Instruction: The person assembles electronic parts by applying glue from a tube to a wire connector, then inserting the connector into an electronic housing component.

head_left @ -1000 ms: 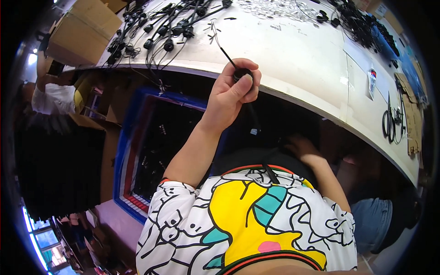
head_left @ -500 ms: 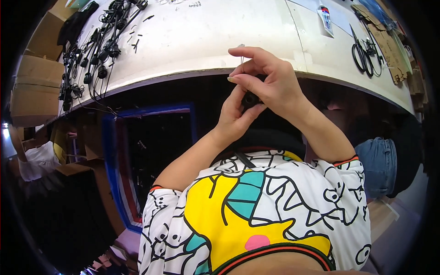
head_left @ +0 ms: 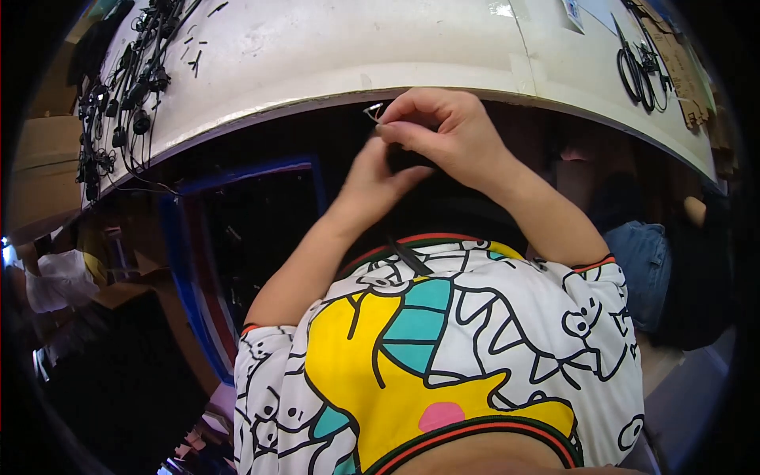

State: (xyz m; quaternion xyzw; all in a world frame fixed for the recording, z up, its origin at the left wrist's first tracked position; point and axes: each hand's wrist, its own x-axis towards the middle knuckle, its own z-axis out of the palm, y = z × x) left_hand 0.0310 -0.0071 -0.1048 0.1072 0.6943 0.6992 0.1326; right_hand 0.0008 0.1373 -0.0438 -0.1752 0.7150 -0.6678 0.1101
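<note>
While thin wire ends are held up at the worktop's near edge, they're pinched between thumb and index finger of the right hand; that grip is pressed together, wire tips poking out to the left. Right wrist is bent, forearm brought in from lower right.

Left hand is placed just below and left of the right one, its fingertips partly covered by it. Thumb is pointed right, set apart from the fingers. Whether anything is gripped there can't be told; the gap is lost against the dark background.

On the worktop's left, black cables with round connectors are heaped, some leads hung over the edge. Small black pieces are scattered just right of them. Far right: black-handled scissors are laid near torn cardboard.

Below the worktop, left of the left forearm, a blue-edged container with red and white stripes is seen. Someone's blue jeans are visible at right, a white top at far left.
</note>
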